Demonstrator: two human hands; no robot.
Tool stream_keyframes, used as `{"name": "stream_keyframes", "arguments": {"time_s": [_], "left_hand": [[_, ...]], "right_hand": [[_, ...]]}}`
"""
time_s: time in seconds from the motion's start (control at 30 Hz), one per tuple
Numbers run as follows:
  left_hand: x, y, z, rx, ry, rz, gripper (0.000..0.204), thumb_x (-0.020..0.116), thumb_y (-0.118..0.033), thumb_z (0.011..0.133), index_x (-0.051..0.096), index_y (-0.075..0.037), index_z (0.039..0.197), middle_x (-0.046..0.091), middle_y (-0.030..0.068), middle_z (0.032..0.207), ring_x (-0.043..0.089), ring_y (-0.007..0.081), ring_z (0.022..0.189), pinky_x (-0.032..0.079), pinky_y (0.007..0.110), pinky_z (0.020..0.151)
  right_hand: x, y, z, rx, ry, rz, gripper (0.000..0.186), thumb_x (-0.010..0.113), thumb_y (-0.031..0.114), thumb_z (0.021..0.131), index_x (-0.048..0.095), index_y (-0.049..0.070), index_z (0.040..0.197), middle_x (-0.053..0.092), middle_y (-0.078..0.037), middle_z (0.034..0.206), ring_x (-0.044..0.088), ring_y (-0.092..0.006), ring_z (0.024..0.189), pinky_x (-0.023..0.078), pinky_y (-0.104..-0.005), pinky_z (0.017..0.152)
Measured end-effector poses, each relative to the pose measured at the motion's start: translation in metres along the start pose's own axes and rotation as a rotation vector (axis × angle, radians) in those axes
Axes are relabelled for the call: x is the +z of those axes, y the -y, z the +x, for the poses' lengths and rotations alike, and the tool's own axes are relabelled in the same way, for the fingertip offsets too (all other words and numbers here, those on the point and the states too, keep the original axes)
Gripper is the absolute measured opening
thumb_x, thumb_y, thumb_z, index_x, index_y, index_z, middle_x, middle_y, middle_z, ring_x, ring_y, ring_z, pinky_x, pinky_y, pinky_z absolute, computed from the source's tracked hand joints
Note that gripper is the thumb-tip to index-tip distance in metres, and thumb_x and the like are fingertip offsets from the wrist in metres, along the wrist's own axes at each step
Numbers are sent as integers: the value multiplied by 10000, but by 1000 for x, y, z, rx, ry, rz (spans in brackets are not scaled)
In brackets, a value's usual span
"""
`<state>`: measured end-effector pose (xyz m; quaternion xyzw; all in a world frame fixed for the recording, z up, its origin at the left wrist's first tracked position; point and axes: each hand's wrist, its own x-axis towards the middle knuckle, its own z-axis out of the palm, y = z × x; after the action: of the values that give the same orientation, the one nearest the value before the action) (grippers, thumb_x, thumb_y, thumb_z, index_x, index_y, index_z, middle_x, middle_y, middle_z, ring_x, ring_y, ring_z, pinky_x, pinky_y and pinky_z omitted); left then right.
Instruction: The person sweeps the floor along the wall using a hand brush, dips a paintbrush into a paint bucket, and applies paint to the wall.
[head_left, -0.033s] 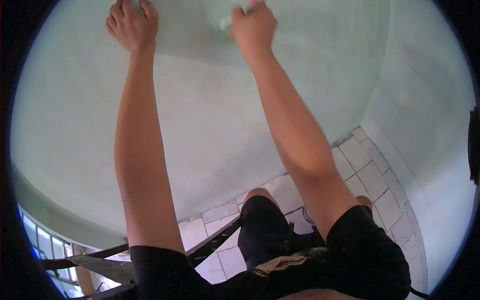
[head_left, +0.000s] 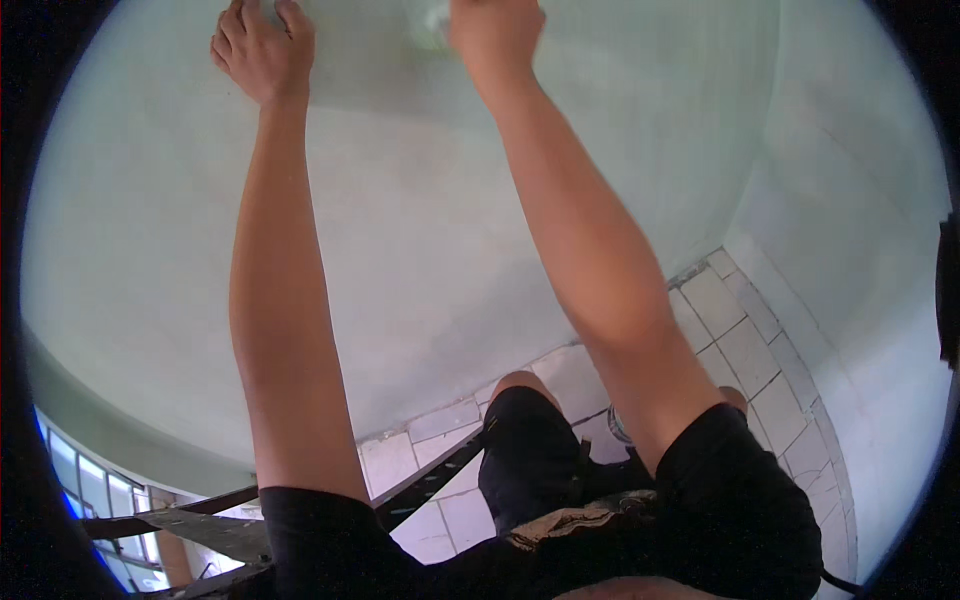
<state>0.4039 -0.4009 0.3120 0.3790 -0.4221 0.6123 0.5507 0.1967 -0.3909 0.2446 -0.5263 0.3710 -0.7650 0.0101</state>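
Observation:
My left hand [head_left: 263, 52] is at the top edge left of the middle, against a pale green-white wall [head_left: 400, 220]. Its fingers are curled, and whatever sits between thumb and forefinger is cut off by the frame. To the right, my right hand [head_left: 497, 45] is closed near the same wall, blurred by motion. A small whitish, blurred piece [head_left: 437, 18] shows just left of it, apparently part of what it holds; the kind cannot be made out. Both arms are stretched far forward.
Dark, paint-specked metal bars [head_left: 430, 480] stand at lower left, with a window [head_left: 100, 480] beyond. White floor tiles [head_left: 750, 360] lie below, along the wall's foot. A second wall [head_left: 850, 200] rises at right. A round-rimmed thing [head_left: 617, 424] is partly hidden by my right arm.
My right hand has moved up and slightly left along the wall, taking the whitish piece with it. The pinkish part above that hand has gone out of view. My left hand has hardly moved.

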Motion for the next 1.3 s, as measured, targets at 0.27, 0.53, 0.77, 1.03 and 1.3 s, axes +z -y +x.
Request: {"name": "stream_keyframes", "arguments": {"time_s": [0.27,0.53,0.77,1.03,1.3], "left_hand": [[-5,-4,-1,35,-34,-14,352,500,-263,828,595,-46,1089,547,116,1190,456,298,1130,294,456,997],[-14,-12,2,31,-6,31,340,498,-240,845,578,-38,1107,526,123,1209,435,297,1160,289,438,1011],[-19,-12,4,8,18,4,347,493,-223,842,565,-24,1117,518,131,1212,425,299,1175,287,433,1018],[-17,-14,4,17,-3,30,339,503,-210,832,569,-19,1104,529,133,1197,448,304,1153,296,435,1009],[-21,-14,3,7,38,14,353,490,-208,849,542,-13,1139,508,143,1221,431,312,1169,298,446,1008]], "right_hand": [[-17,-40,-62,-311,-52,218,161,648,94,759,527,49,856,592,-116,742,625,-275,691,482,-331,589],[-90,-125,-210,632,306,171,212,616,174,814,495,17,741,594,-152,684,636,-251,650,489,-326,592],[-7,-25,12,-74,-53,-83,196,584,188,750,570,1,810,622,-180,810,602,-338,797,460,-437,717],[9,43,105,-270,-156,271,223,612,239,756,563,28,810,622,-154,719,615,-325,687,481,-409,653],[-68,-137,-188,-147,43,130,149,670,32,771,573,12,881,620,-83,768,605,-143,688,460,-273,610]]}}
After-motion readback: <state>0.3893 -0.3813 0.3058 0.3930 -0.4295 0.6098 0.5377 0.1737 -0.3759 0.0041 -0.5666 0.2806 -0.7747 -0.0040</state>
